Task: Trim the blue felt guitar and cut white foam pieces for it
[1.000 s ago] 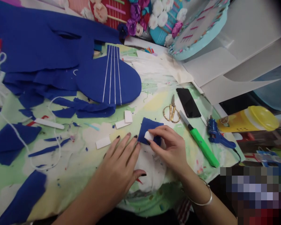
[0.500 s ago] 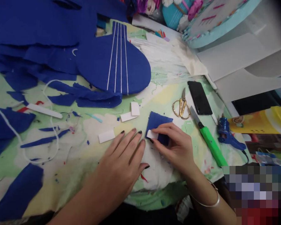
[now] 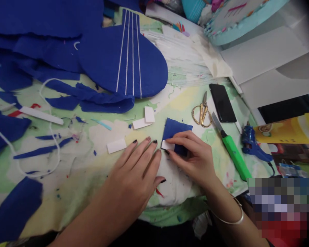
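Observation:
My right hand pinches a small white rectangular piece between thumb and fingers. That piece lies at the lower left edge of a blue square, partly hidden under my hand. Flat on the table rests my left hand, fingers stretched out and nothing in them. Just left of its fingertips is a white rectangle. Farther up, one white piece overlaps another white strip. Behind them lies a large blue guitar-like shape with white strings running down it.
To the right lie gold-handled scissors, a black phone, a green utility knife with its blade out, and a blue glue gun. Blue scraps and a white cord cover the left. White boards stand at right.
The view has shifted slightly, so things on the table sit a little higher. The white piece in my right hand now lies flatter against the blue square. My left hand stays flat.

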`<control>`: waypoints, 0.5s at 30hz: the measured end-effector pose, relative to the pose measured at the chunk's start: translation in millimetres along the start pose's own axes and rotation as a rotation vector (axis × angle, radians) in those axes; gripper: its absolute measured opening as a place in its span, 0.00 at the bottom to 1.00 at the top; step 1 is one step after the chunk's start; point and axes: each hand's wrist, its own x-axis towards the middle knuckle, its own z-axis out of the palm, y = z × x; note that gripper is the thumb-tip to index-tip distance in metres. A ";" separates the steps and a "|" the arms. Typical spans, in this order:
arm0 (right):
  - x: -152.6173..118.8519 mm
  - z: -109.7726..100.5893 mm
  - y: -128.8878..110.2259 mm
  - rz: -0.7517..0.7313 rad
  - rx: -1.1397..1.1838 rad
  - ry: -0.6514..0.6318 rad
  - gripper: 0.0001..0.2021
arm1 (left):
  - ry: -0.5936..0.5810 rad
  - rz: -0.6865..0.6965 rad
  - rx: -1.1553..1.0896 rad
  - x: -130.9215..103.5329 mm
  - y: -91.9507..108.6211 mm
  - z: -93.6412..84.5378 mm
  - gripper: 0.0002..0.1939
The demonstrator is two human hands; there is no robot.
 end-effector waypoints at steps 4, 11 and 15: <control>-0.3 -0.4 -0.4 0.000 0.007 -0.008 0.10 | -0.006 0.005 0.003 -0.2 -0.3 0.0 0.21; 0.6 -1.0 -0.1 -0.002 0.012 0.008 0.10 | -0.010 -0.007 -0.012 -0.7 -0.1 0.2 0.21; 0.4 -1.6 -1.1 -0.003 0.029 0.002 0.10 | -0.006 -0.005 -0.012 -0.9 -0.7 0.4 0.21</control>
